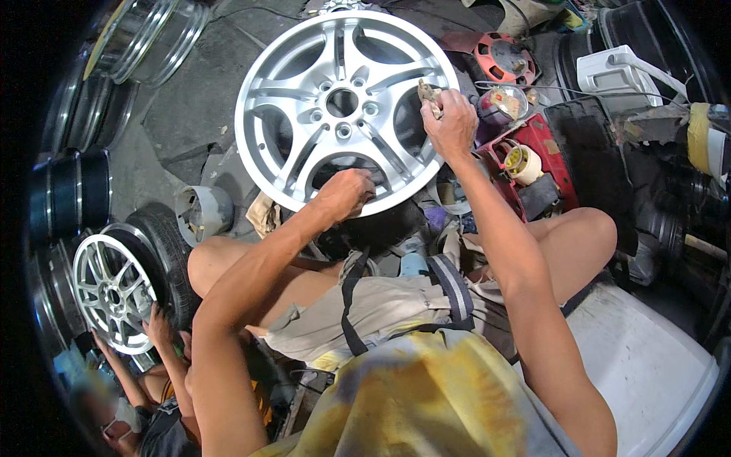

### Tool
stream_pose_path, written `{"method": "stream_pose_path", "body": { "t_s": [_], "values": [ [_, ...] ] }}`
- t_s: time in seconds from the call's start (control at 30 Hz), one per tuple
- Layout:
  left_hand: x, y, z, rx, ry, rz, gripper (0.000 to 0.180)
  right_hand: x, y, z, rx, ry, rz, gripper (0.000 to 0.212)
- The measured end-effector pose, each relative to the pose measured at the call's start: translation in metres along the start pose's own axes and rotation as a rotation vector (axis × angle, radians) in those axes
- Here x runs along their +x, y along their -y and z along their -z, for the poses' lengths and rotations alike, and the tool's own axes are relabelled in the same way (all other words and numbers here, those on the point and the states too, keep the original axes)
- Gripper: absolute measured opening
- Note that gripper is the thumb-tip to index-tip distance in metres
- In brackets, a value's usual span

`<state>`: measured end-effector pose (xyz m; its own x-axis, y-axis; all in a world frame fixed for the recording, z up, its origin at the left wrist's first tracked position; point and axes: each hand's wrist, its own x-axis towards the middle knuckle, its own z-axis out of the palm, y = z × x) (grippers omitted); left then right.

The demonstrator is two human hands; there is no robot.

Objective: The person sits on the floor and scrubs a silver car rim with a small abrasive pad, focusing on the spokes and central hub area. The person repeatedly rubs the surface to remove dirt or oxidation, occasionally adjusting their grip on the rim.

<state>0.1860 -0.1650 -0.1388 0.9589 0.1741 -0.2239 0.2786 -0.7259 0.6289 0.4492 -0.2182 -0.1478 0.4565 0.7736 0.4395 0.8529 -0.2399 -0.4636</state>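
Observation:
A silver alloy wheel (330,124) lies face up before me, its spokes and lug holes showing and no tyre on it. My left hand (346,194) is closed round the near edge of the wheel, its fingertips partly hidden behind the spokes. At the right side of the rim, my right hand (451,122) pinches a crumpled tan rag (429,95) against the metal. What supports the wheel is mostly hidden beneath it.
A red tool box (550,164) holding a small tub (524,164) stands to the right, near a red round machine part (504,57). Rims (68,190) line the left. Another person's hands (158,327) touch a white wheel (114,297) at lower left. A grey bucket (204,213) sits nearby.

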Motion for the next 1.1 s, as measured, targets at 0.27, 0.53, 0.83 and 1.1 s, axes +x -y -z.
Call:
{"method": "stream_pose_path", "body": {
  "t_s": [0.27, 0.53, 0.83, 1.1],
  "values": [
    [0.001, 0.001, 0.002, -0.015, 0.05, 0.047, 0.025, 0.002, -0.001, 0.002, 0.007, -0.005, 0.0, 0.026],
    [0.006, -0.003, -0.004, 0.008, -0.048, 0.038, 0.025, 0.0, 0.0, -0.002, 0.008, -0.018, 0.02, 0.026],
    [0.006, -0.003, -0.012, -0.112, -0.161, 0.099, 0.02, 0.0, -0.002, -0.004, -0.013, -0.013, 0.039, 0.026],
    [0.001, 0.008, -0.008, -0.212, -0.099, -0.046, 0.023, 0.0, 0.001, -0.003, -0.009, 0.002, 0.027, 0.026]
  ]
}}
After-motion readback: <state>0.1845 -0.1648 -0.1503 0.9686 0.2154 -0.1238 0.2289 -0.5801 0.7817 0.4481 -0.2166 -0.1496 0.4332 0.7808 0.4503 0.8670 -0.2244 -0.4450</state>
